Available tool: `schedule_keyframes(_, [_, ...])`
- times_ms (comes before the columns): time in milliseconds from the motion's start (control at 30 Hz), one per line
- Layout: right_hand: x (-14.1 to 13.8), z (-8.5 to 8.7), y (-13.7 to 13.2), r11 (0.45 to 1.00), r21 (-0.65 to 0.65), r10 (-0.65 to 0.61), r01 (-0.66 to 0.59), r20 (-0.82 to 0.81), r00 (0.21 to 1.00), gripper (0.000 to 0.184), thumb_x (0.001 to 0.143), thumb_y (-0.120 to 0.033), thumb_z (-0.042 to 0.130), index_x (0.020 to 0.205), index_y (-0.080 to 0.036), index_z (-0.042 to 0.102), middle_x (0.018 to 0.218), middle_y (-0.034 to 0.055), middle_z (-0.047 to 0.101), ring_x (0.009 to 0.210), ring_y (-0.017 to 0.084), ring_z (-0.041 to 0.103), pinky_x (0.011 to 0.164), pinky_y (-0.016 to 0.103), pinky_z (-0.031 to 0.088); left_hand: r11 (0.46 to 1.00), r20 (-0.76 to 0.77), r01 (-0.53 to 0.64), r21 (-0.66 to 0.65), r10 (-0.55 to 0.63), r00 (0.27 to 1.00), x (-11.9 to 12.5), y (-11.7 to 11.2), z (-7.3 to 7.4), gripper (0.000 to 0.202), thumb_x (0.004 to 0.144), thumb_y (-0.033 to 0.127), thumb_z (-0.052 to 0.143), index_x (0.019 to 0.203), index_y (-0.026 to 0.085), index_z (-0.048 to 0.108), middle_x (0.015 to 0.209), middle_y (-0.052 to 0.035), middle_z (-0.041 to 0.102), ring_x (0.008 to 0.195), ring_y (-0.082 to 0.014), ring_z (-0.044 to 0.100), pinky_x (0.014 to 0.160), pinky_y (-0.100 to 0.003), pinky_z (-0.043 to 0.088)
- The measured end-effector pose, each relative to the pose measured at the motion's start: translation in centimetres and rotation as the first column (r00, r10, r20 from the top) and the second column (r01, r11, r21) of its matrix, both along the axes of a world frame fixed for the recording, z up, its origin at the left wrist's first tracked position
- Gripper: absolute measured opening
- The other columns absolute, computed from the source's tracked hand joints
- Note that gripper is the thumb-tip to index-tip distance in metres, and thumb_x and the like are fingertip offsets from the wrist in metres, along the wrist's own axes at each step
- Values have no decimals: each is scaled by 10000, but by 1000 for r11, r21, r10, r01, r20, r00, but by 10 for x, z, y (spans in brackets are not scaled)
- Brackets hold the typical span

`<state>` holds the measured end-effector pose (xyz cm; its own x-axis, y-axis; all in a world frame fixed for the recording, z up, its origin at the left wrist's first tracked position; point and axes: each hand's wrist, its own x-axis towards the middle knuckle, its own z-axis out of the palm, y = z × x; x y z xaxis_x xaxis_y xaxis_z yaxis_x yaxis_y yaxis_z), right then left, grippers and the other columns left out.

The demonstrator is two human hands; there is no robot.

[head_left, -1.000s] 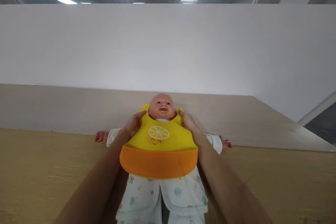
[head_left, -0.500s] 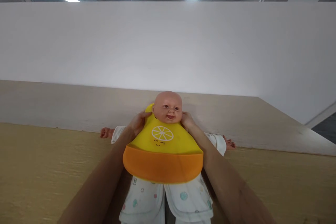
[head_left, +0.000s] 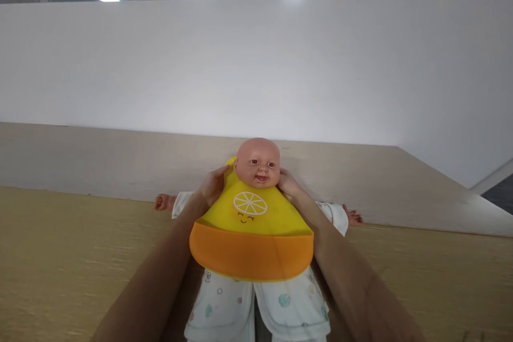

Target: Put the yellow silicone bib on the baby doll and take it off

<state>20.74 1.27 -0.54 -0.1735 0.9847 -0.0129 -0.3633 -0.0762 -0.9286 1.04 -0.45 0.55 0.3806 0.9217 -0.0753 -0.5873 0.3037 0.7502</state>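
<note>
Yellow silicone bib [head_left: 251, 224] on baby doll [head_left: 257, 163]

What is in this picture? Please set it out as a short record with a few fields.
Main item: baby doll, lying face up
Worn item: yellow bib with an orange pocket and a citrus-slice print
Left hand: on the bib's upper edge, beside the doll's neck
Right hand: on the bib's other upper edge, beside the doll's neck
Clothing: white patterned trousers
Surface: tan wooden surface
Backdrop: white wall
</note>
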Motion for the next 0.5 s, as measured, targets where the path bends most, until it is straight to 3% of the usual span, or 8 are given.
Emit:
schedule_keyframes(300, [1,2,-2,1000,6,18,-17,-28,999,240,488,-128,657,728,-132,654,648,68,685,650,257,637,683,418,505,1000,-13,31,7,-31,999,-1,0,-1,426,819,313,497,1204,138,548,1020,-106,692,956,-280,644,941,-449,442])
schedule_keyframes(500, [2,2,-1,991,36,135,-131,-154,979,295,486,-87,617,771,-154,649,784,70,716,768,254,645,724,373,516,1000,-40,17,-18,-17,999,4,-3,4,416,819,301,507,1191,124,562,967,-107,708,907,-270,662,887,-417,489])
